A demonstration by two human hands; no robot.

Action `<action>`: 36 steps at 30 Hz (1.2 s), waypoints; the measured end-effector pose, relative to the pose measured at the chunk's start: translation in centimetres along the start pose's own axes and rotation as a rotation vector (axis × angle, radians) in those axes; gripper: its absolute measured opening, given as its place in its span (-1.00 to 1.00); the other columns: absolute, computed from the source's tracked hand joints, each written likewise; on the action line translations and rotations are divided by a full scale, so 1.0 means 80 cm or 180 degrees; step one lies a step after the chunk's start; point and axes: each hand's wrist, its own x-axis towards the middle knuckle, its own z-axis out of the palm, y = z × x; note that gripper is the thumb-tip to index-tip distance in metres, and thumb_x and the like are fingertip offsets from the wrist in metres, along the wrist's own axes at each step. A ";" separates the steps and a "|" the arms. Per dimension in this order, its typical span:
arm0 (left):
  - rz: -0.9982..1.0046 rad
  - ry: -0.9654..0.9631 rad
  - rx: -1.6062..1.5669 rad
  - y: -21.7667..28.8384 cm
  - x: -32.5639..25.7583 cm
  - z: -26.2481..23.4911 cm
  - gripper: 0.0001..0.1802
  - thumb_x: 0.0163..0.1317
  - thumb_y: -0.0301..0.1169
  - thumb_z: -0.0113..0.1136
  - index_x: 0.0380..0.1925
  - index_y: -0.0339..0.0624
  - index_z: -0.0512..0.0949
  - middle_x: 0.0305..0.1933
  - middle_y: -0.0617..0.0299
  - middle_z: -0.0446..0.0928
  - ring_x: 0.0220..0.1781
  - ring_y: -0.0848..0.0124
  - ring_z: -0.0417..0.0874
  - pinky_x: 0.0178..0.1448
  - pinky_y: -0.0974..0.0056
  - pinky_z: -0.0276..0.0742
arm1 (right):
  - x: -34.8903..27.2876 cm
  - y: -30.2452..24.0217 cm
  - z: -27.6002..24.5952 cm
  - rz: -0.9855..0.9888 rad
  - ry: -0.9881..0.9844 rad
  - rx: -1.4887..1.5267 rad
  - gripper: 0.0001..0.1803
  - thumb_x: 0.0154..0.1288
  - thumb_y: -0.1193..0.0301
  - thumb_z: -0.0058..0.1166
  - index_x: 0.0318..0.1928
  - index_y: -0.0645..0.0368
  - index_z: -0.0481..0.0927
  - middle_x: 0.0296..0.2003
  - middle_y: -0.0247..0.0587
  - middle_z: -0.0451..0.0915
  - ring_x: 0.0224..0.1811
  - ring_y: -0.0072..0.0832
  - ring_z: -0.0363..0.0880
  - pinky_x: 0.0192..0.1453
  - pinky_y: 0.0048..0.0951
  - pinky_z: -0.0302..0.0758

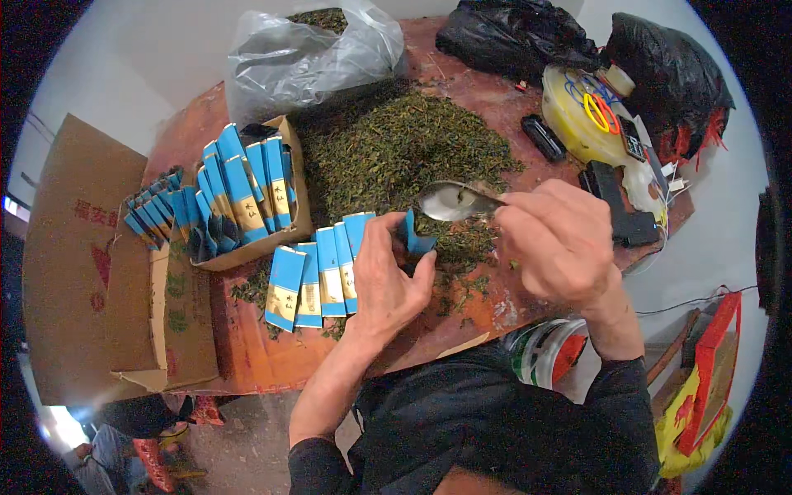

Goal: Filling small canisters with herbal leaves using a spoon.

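Note:
My left hand (386,276) is closed around a small blue packet (418,238), its mouth turned up toward the spoon. My right hand (561,239) grips a metal spoon (450,203) by its handle. The spoon's shiny bowl hangs just above and beside the packet, with a small dark bit near its edge. Behind both hands spreads a heap of dried tea leaves (396,148). Several flat blue and gold packets (307,285) lie in an overlapping row left of my left hand.
A small carton (247,256) of upright packets stands at left, beside a large cardboard box (82,272). A clear plastic bag (313,70) and black bags (516,37) are at the back. A yellow container (577,124) and a black case (543,139) sit at right. Below the edge is a bucket (540,363).

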 end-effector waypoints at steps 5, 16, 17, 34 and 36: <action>-0.0207 -0.0084 -0.0130 -0.002 0.003 0.003 -0.34 0.02 -0.43 0.47 0.14 -0.28 0.41 -0.08 -0.04 0.54 -0.13 0.04 0.64 -0.02 0.11 0.59 | 0.000 -0.002 0.007 -0.0012 -0.0087 0.0092 -0.68 -0.16 0.59 0.29 -0.27 0.35 0.66 -0.31 0.00 0.69 -0.49 -0.21 0.61 -0.45 -0.29 0.54; 0.0184 0.0377 -0.0117 -0.006 -0.002 -0.020 -0.36 0.03 -0.44 0.44 0.13 -0.30 0.41 -0.09 -0.11 0.52 -0.10 -0.06 0.62 -0.02 0.03 0.56 | -0.024 0.003 0.008 0.0479 0.0609 0.0216 -0.77 0.05 0.70 0.18 -0.21 0.34 0.67 -0.37 0.01 0.68 -0.43 -0.12 0.66 -0.35 -0.29 0.56; 0.0144 0.0355 -0.0149 -0.003 -0.002 -0.028 -0.36 0.03 -0.44 0.44 0.13 -0.30 0.40 -0.09 -0.12 0.52 -0.10 -0.06 0.61 -0.02 0.04 0.56 | -0.030 0.005 0.015 0.0911 0.0649 0.0297 -0.83 0.22 0.70 0.12 -0.19 0.31 0.67 -0.35 -0.03 0.67 -0.38 -0.13 0.66 -0.26 -0.32 0.56; -0.0614 0.1018 -0.0134 -0.009 0.016 -0.240 -0.40 0.12 -0.52 0.44 0.12 -0.35 0.36 -0.21 0.17 0.62 -0.23 0.47 0.66 -0.11 0.31 0.62 | -0.113 0.050 0.137 0.2366 0.0235 0.0840 -0.94 0.38 0.61 0.13 -0.19 0.30 0.65 -0.46 -0.25 0.63 -0.49 -0.60 0.55 -0.39 -0.48 0.45; -0.0675 0.1246 -0.0498 -0.005 0.015 -0.254 -0.43 0.11 -0.50 0.43 0.10 -0.33 0.39 -0.24 0.17 0.62 -0.23 0.45 0.66 -0.12 0.31 0.61 | -0.118 0.049 0.144 0.2434 0.0160 0.0814 -0.93 0.39 0.60 0.13 -0.19 0.30 0.65 -0.46 -0.25 0.63 -0.49 -0.59 0.56 -0.39 -0.47 0.46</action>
